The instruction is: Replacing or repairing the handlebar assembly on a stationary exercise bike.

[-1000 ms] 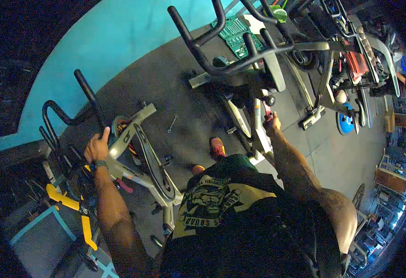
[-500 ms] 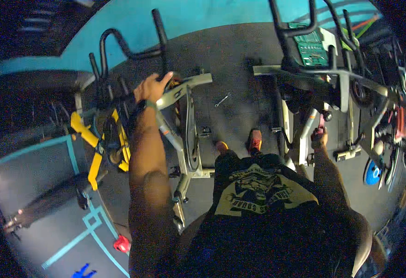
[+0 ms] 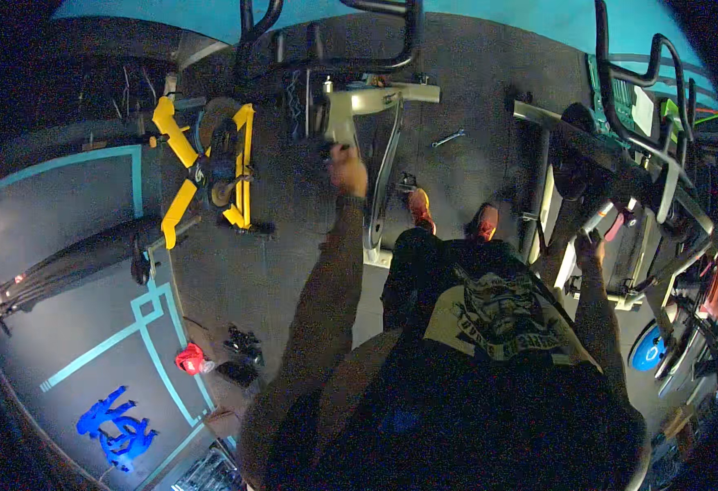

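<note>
My left hand [image 3: 347, 172] is curled at the upper frame of the left exercise bike [image 3: 359, 102], below its black handlebar. The fingers are closed, but what they grip is hidden and slightly blurred. My right hand [image 3: 591, 247] is closed beside the light frame post of the right exercise bike [image 3: 568, 266]. A small pinkish-red object [image 3: 614, 227] sticks out past its fingers; its kind is too unclear to tell. On the dark floor between the bikes lies a metal wrench [image 3: 448, 138].
A yellow-framed bike [image 3: 180, 214] stands at left. Near the lower left are a red object [image 3: 191, 358] and a blue figure-like marking [image 3: 117, 430]. At the upper right lies a green tool case [image 3: 613, 94]. A blue disc [image 3: 647, 347] is at far right.
My left hand has left the top of the left bike's frame and come down lower on it, fingers now curled. My right hand stays by the right bike. The view has shifted.
</note>
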`<state>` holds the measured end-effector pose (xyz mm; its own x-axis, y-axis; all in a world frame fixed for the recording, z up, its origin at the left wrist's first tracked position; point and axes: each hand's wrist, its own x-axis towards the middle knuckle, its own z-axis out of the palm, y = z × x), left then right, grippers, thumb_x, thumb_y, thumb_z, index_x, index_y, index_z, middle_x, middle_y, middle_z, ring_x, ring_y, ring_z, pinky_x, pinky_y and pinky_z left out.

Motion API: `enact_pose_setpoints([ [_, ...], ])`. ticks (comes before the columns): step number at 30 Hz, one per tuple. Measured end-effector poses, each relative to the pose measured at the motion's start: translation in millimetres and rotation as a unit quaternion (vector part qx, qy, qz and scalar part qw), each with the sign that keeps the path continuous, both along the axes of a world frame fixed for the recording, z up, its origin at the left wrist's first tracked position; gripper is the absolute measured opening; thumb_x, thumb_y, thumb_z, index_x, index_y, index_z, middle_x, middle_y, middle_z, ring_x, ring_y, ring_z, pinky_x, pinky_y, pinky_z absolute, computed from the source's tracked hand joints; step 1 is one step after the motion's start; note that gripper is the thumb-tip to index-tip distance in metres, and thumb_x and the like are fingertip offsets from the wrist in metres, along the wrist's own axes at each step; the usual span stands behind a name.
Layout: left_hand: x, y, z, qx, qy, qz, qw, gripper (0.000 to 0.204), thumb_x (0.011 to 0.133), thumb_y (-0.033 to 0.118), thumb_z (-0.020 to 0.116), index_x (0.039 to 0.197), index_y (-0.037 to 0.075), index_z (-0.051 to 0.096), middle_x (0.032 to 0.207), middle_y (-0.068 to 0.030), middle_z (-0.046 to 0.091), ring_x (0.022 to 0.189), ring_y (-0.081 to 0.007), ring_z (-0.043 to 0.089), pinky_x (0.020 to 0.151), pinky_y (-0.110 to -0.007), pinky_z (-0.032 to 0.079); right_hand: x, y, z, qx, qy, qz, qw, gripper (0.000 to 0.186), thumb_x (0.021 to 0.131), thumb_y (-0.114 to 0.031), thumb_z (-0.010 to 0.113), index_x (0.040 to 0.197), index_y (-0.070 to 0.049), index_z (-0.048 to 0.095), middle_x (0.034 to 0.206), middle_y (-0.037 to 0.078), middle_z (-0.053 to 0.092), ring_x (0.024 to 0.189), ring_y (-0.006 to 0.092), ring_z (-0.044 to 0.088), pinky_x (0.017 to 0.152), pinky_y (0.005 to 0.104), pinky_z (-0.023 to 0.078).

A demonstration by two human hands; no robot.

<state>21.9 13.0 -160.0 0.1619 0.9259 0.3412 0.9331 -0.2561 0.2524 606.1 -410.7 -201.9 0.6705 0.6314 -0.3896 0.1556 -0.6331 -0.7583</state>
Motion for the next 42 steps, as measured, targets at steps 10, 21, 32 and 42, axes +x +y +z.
enact_pose_setpoints([
  [10, -150, 2, -96, -0.523, -0.616, 0.233, 0.541, 0.081, 0.083, 0.068, 0.04, 0.125, -0.001, 0.048, 0.12, -0.0171, 0.053, 0.097, -0.0285, 0.055, 0.084, -0.052, 0.041, -98, 82, 33, 0.03, 0.343, -0.129, 0.93, 0.037, 0.092, -0.023, 0.044, 0.127, -0.012, 0.051, 0.111, 0.009, 0.062, 0.087, 0.0213, 0.064, 0.07, 0.0339, 0.052],
  [21, -232, 43, -121, -0.549, -0.656, 0.121, 0.504, 0.089, 0.077, 0.08, 0.03, 0.125, 0.006, 0.046, 0.091, -0.0168, 0.06, 0.072, -0.0317, 0.061, 0.061, -0.047, 0.052, -162, 167, 52, 0.037, 0.367, 0.01, 0.929, 0.037, 0.091, -0.03, 0.048, 0.118, -0.004, 0.051, 0.09, 0.012, 0.063, 0.068, 0.0174, 0.061, 0.049, 0.0243, 0.048],
  [32, -149, 33, -82, -0.579, -0.519, 0.278, 0.564, 0.106, 0.068, 0.087, 0.032, 0.134, 0.005, 0.038, 0.119, -0.0124, 0.052, 0.088, -0.0385, 0.059, 0.072, -0.052, 0.05, -163, 102, 61, -0.099, 0.227, -0.061, 0.967, 0.049, 0.087, -0.043, 0.056, 0.12, -0.007, 0.053, 0.081, 0.004, 0.061, 0.068, 0.0158, 0.061, 0.052, 0.0257, 0.048],
  [42, -118, 55, -82, -0.552, -0.509, 0.235, 0.617, 0.088, 0.072, 0.077, 0.041, 0.126, 0.008, 0.044, 0.109, -0.0084, 0.056, 0.087, -0.032, 0.059, 0.07, -0.048, 0.049, -100, 38, -5, -0.02, 0.278, 0.075, 0.958, 0.034, 0.089, -0.024, 0.053, 0.119, -0.01, 0.051, 0.089, 0.005, 0.058, 0.068, 0.0156, 0.057, 0.052, 0.0283, 0.046],
])
